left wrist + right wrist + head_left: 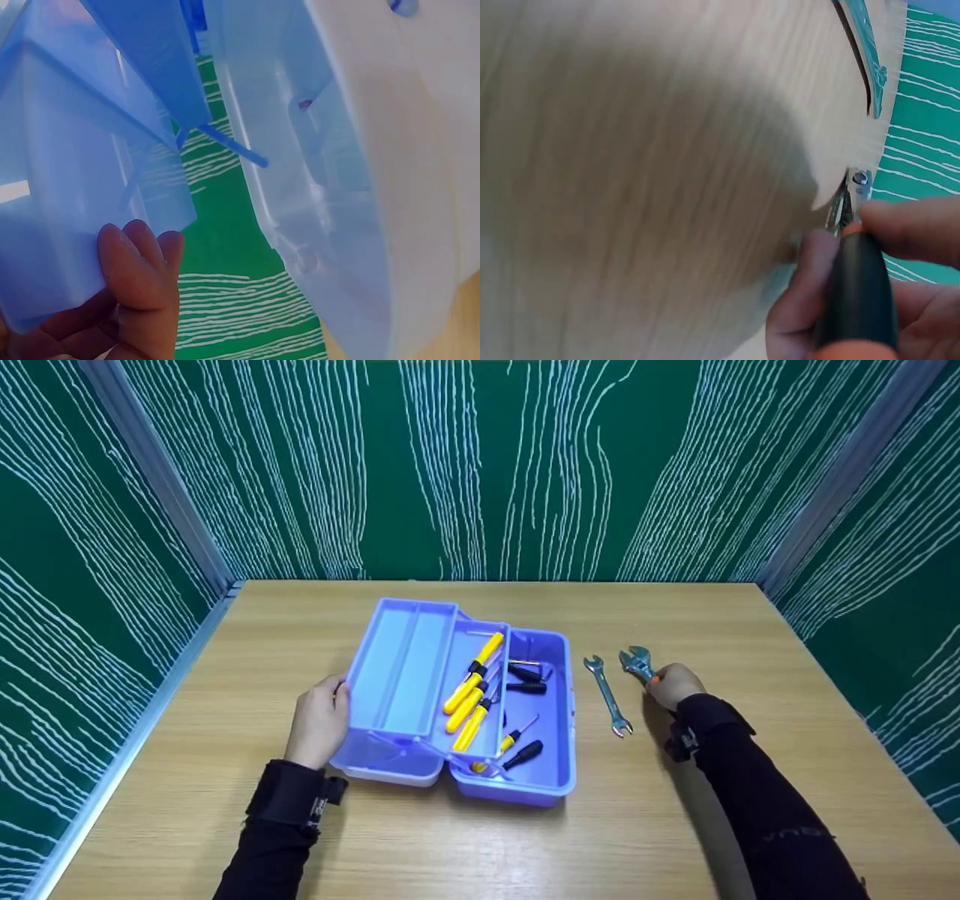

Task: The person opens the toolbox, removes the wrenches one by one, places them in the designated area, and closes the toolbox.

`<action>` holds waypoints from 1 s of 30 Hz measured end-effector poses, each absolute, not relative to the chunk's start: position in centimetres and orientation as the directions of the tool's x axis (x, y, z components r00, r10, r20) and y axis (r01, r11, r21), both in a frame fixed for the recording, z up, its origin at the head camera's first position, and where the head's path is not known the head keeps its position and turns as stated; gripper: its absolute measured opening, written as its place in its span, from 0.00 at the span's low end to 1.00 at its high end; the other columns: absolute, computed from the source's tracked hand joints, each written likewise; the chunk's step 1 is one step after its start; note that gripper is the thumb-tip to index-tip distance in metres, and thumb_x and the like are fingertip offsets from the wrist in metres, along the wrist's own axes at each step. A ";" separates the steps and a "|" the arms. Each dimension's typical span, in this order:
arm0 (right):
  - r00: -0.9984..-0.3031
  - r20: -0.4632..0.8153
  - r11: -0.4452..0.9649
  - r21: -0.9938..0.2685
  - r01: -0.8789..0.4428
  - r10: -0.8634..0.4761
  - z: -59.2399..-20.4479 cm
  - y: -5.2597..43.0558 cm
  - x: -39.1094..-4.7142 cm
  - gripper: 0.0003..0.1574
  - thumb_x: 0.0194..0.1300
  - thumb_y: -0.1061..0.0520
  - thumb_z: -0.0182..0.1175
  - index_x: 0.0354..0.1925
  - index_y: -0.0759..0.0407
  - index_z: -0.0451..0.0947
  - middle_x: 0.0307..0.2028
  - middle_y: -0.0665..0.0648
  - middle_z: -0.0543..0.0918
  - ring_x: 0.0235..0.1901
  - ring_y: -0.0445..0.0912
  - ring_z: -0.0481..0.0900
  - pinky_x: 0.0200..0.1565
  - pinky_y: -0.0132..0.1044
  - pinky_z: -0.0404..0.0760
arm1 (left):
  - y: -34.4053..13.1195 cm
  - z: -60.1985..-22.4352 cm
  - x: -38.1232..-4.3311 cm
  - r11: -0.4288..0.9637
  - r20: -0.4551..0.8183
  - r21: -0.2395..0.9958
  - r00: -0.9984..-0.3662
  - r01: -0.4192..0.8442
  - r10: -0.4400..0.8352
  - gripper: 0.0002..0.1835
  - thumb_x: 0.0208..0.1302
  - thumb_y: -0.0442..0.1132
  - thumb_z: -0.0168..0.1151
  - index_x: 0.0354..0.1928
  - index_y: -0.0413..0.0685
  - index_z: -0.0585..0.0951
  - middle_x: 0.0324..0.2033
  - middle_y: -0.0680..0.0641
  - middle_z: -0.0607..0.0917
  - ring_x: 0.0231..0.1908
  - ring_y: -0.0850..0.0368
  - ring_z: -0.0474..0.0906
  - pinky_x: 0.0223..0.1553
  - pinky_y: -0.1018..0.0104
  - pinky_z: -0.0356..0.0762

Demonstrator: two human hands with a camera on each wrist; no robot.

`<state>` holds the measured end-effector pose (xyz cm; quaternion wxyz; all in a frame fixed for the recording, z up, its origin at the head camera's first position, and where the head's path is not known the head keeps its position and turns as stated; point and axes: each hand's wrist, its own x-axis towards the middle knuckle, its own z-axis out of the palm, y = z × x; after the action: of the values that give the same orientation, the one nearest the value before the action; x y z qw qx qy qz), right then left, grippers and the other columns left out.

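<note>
At the left side of the open blue-purple toolbox, my left hand holds the edge of the raised upper tray. Its fingers curl against the tray's wall in the left wrist view. My right hand grips an adjustable wrench by its black and orange handle, close over the table. The wrench's jaw end points away from me, partly hidden by the fingers in the right wrist view. Between toolbox and right hand lies a double open-end wrench.
Several yellow-handled screwdrivers lie in the toolbox's middle tray. Black-handled tools lie in the deep right compartment. The wooden table is bounded by green walls with white streaks.
</note>
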<state>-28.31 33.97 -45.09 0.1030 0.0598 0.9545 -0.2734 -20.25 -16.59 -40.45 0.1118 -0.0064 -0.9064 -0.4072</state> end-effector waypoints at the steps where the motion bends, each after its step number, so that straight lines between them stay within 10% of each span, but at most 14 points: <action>1: -0.973 -0.223 0.847 -0.505 0.164 0.056 -45.0 34.1 -28.3 0.12 0.64 0.61 0.51 0.26 0.67 0.73 0.23 0.54 0.71 0.27 0.48 0.69 0.29 0.33 0.67 | -16.6 -40.5 -20.3 0.668 0.209 0.737 -0.975 0.104 -0.080 0.18 0.74 0.33 0.46 0.56 0.28 0.77 0.44 0.31 0.84 0.36 0.45 0.80 0.39 0.53 0.79; 7: -0.967 -0.234 0.821 -0.528 0.215 0.103 -45.1 34.2 -27.8 0.20 0.61 0.60 0.57 0.44 0.77 0.76 0.35 0.65 0.77 0.30 0.50 0.75 0.28 0.34 0.76 | -16.6 -40.6 -20.3 0.668 0.223 0.736 -0.971 0.112 -0.083 0.17 0.74 0.32 0.46 0.55 0.27 0.77 0.46 0.30 0.84 0.43 0.41 0.82 0.47 0.47 0.79; 14: -0.968 -0.228 0.824 -0.524 0.214 0.106 -45.5 34.3 -27.5 0.09 0.58 0.61 0.57 0.27 0.68 0.76 0.20 0.53 0.73 0.16 0.41 0.70 0.19 0.31 0.71 | -16.6 -40.8 -20.3 0.670 0.226 0.733 -0.971 0.119 -0.075 0.18 0.74 0.32 0.46 0.57 0.28 0.77 0.48 0.29 0.83 0.42 0.41 0.81 0.45 0.48 0.78; 30: -0.969 -0.208 0.853 -0.474 0.218 0.132 -45.4 33.8 -26.9 0.18 0.60 0.60 0.59 0.41 0.76 0.80 0.29 0.62 0.80 0.21 0.45 0.76 0.24 0.32 0.74 | -16.6 -40.9 -20.4 0.669 0.239 0.732 -0.968 0.126 -0.080 0.17 0.74 0.32 0.46 0.56 0.28 0.78 0.47 0.30 0.84 0.43 0.41 0.82 0.47 0.47 0.79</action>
<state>-26.94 33.76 -45.42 0.0839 0.0914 0.9588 -0.2554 -20.42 -16.62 -40.88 0.1265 -0.0125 -0.9048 -0.4065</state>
